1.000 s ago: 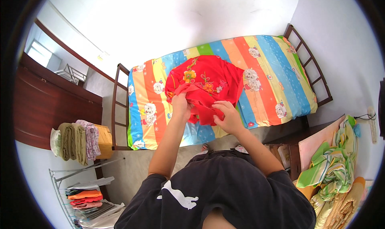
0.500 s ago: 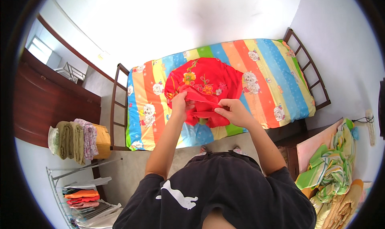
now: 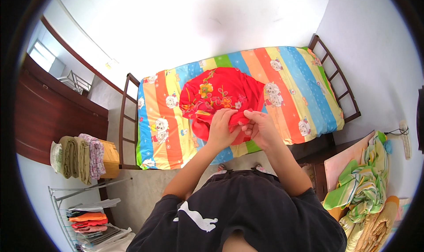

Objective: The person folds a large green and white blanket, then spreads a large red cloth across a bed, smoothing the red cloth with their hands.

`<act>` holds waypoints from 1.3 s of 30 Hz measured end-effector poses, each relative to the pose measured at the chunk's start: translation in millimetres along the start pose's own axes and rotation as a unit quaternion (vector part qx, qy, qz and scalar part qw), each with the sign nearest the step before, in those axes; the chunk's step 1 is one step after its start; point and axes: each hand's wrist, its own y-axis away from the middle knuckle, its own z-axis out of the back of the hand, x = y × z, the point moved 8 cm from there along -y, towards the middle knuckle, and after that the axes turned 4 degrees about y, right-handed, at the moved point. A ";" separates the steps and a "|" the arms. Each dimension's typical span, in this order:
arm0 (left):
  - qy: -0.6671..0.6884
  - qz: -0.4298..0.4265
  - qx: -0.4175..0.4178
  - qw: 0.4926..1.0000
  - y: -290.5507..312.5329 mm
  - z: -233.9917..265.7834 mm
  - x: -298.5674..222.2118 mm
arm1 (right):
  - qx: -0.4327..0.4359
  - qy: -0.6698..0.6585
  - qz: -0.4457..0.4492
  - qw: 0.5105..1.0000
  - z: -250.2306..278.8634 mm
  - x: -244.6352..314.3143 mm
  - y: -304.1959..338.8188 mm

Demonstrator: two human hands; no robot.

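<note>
Two hands are handling one red cloth, its upper side carrying flowers of several colours. One bed is standing below them, with two brown end frames, one at each end. One striped sheet is covering it in bands of blue, orange, red, yellow and green, printed with cartoon sheep.

The bed is running alongside a white wall [image 3: 265, 13], above a grey floor [image 3: 145, 185]. On the left, a brown door [image 3: 57, 115] is standing near a wooden box [image 3: 110, 159], beside which folded fabrics [image 3: 79, 157] are sitting; below, a wire rack [image 3: 57, 208] is holding a clothes pile [image 3: 90, 221]. On the right, a green striped cloth [image 3: 362, 192] is lying bunched beside a pink board [image 3: 346, 157].

The red cloth [image 3: 216, 90] is resting mid-bed, spreading away beyond both grips. The left hand [image 3: 223, 130] is closing its bent fingers over the near edge, its thumb being hidden. Just beside it, the right hand [image 3: 261, 128] is pinching that edge between thumb and finger, leaving barely any gap.
</note>
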 end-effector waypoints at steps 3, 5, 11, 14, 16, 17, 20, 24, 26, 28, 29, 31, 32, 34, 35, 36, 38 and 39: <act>0.032 -0.016 -0.063 0.997 -9.4 7.0 -23.1 | -0.033 -0.085 -0.011 0.996 -1.1 6.5 9.9; 0.028 -0.042 -0.123 0.991 -5.4 6.0 -35.5 | -0.046 -0.084 0.000 0.995 0.2 11.5 14.7; -0.106 -0.068 -0.209 0.970 13.7 -10.4 -45.9 | -0.042 -0.103 0.026 0.993 -1.4 14.7 25.1; -0.140 -0.058 -0.257 0.955 5.8 -6.5 -47.1 | -0.046 -0.119 0.034 0.991 -1.0 17.6 30.0; -0.136 -0.055 -0.279 0.949 3.3 -6.4 -39.2 | -0.045 -0.127 0.028 0.990 -3.5 16.3 33.0; -0.119 -0.075 -0.242 0.960 -0.2 -10.6 -37.6 | -0.041 -0.133 0.021 0.990 -5.4 15.3 34.2; -0.040 -0.083 -0.153 0.984 -2.4 -18.8 -33.7 | -0.049 -0.140 0.029 0.989 0.9 16.7 33.4; 0.090 -0.042 -0.012 0.995 4.1 -30.8 -25.8 | -0.114 -0.052 0.093 0.988 26.9 27.9 28.8; 0.133 -0.024 0.006 0.991 8.3 -27.8 -24.0 | -0.146 0.042 0.138 0.979 53.6 29.2 24.7; 0.295 0.203 0.076 0.931 23.8 -38.2 8.0 | -0.171 0.137 0.177 0.959 72.6 26.4 21.3; 0.322 0.235 0.065 0.915 28.8 -31.5 10.0 | -0.152 0.167 0.197 0.954 74.3 22.9 19.8; 0.445 0.277 0.035 0.851 35.0 -28.3 20.3 | -0.132 0.196 0.216 0.948 69.4 17.6 22.9; 0.560 0.310 0.005 0.769 39.8 -29.7 26.0 | -0.088 0.214 0.192 0.954 60.1 7.9 21.3; 0.582 0.329 -0.012 0.744 46.0 -26.5 32.3 | -0.046 0.230 0.166 0.958 43.2 -3.7 20.8; 0.574 0.334 -0.006 0.748 49.0 -24.9 32.3 | -0.043 0.192 0.139 0.971 37.0 -10.2 20.4; 0.567 0.337 0.000 0.751 50.5 -24.6 31.8 | -0.042 0.155 0.113 0.980 31.4 -16.3 19.0; 0.535 0.329 0.005 0.778 55.7 -27.8 33.1 | -0.050 0.138 0.156 0.977 21.0 -16.9 18.6; 0.501 0.319 0.007 0.804 58.6 -27.7 35.1 | -0.064 0.170 0.228 0.957 13.7 -9.6 22.8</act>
